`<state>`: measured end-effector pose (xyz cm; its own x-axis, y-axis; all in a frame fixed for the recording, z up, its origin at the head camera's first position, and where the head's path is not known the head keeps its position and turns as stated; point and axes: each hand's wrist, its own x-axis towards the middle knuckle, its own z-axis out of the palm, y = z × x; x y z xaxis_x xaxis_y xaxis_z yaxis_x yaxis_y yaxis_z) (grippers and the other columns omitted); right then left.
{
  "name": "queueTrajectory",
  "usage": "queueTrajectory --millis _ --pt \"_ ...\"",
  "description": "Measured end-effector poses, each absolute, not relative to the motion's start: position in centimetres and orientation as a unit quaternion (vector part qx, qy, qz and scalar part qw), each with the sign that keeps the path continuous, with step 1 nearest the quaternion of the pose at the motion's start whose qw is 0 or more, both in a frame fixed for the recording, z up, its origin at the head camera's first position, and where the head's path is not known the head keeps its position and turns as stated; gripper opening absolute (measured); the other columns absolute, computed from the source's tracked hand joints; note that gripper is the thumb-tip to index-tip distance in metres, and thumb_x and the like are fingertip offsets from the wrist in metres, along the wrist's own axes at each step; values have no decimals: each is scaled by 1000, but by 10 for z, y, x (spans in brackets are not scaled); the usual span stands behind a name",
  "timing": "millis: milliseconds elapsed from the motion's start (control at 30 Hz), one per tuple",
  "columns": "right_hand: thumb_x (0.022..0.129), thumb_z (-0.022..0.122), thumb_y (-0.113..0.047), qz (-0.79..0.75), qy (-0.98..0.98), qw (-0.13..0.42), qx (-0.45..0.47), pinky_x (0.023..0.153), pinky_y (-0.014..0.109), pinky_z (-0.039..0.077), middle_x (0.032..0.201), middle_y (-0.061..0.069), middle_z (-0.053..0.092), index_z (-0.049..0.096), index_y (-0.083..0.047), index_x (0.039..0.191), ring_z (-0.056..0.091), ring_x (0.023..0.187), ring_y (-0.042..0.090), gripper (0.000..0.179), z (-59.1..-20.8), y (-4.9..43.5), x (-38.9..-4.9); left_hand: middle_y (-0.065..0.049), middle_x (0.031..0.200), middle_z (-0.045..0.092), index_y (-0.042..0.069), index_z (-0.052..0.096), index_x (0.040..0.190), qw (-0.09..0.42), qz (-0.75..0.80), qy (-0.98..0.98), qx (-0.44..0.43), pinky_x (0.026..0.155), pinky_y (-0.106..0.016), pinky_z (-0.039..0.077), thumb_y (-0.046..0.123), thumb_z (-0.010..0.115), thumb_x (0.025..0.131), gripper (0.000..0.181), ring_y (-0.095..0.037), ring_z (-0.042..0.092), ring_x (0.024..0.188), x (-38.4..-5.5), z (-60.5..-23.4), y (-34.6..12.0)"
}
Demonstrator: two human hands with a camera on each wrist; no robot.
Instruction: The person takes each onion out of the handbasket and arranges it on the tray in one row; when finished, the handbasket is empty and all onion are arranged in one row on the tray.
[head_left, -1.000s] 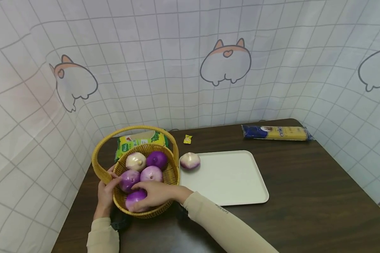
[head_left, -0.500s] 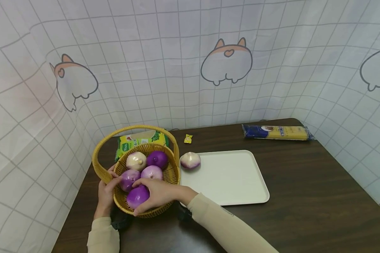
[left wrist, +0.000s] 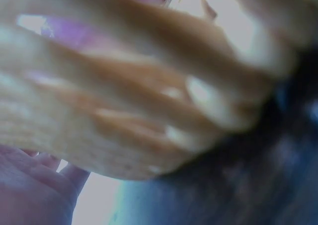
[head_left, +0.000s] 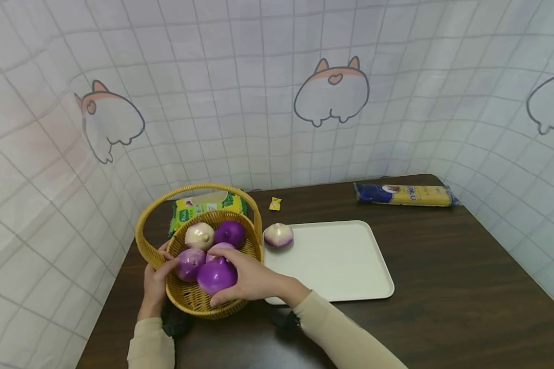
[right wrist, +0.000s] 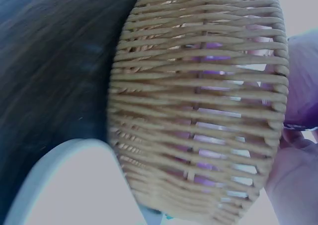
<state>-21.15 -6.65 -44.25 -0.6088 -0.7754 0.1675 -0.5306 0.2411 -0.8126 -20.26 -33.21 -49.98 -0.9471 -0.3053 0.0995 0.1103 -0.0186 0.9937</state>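
Note:
My right hand [head_left: 256, 279] grips a deep purple onion [head_left: 217, 277] between thumb and fingers, above the front of the yellow wicker basket [head_left: 177, 302]. Several other onions, purple, pale purple and white, lie in the basket; the held one partly covers a pale purple onion [head_left: 221, 249]. On the basket's left side, by the foot of its tall handle [head_left: 143, 220], my left hand [head_left: 154, 282] holds the rim. In the right wrist view the held onion [right wrist: 305, 81] shows beyond the basket rim. The left wrist view is mostly blurred weave [left wrist: 124, 155].
Right of the basket lies a white tray [head_left: 332, 261], with a white-and-purple onion [head_left: 278, 235] at its back left corner. Behind are a green-yellow packet [head_left: 231, 202], a small yellow sachet [head_left: 275, 204] and a blue-yellow noodle packet [head_left: 406, 195]. A patterned curtain [head_left: 258, 102] hangs at the back.
My right hand has taken hold of the front purple onion and raised it, moving rightward and slightly back from the basket's front. The left hand has stayed on the basket.

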Motion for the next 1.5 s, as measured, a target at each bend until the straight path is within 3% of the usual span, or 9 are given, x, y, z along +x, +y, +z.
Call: queueTrajectory --millis 133,267,500,633,833,1000,1267,1500 --pt "76 83 -39 -476 765 140 -409 94 25 46 146 5 42 28 -31 150 50 119 9 93 -444 -51 -205 -15 150 40 -5 44 94 142 -712 -684 69 95 -17 44 5 58 93 17 -33 38 136 -202 -503 -333" --pt "78 83 -32 -505 750 157 -397 95 26 46 144 5 44 27 -30 152 51 119 10 93 -445 -38 -201 -16 149 40 -9 43 96 147 -711 -685 64 97 -17 42 6 58 94 22 -33 37 136 -199 -506 -335" --pt "78 83 -28 -537 737 180 -369 96 28 46 136 -6 50 39 -29 145 52 118 9 80 -451 -18 -201 -16 149 39 -11 41 99 145 -700 -695 75 98 -17 42 5 56 95 22 -34 36 137 -191 -508 -340" --pt "78 84 -28 -557 721 175 -374 94 31 49 131 -5 53 44 -29 141 54 117 12 75 -450 -3 -209 -16 148 40 -12 41 98 150 -706 -689 64 97 -17 41 5 57 94 24 -34 36 136 -195 -507 -339" --pt "78 84 -21 -558 722 149 -381 90 33 52 128 0 56 49 -17 138 57 113 17 70 -455 23 -223 -18 148 40 -11 42 94 151 -703 -693 49 97 -16 40 3 56 94 20 -34 36 136 -200 -508 -335" --pt "76 85 -19 -546 747 127 -358 91 34 51 132 0 54 47 -17 140 56 115 19 74 -453 45 -235 -16 148 42 -10 43 94 159 -701 -694 44 97 -15 40 3 57 94 19 -33 38 136 -203 -507 -335" --pt "74 86 -31 -517 803 90 -282 88 38 50 131 6 55 45 -21 142 57 111 24 80 -459 76 -250 -17 148 40 -15 40 97 160 -699 -696 43 100 -17 39 2 56 94 23 -35 36 137 -202 -505 -334" --pt "74 86 -24 -495 832 39 -246 90 47 51 134 14 53 44 -14 142 57 113 32 80 -470 92 -260 -16 149 39 -15 39 100 154 -700 -697 39 102 -18 38 3 55 95 25 -35 34 138 -202 -504 -335"
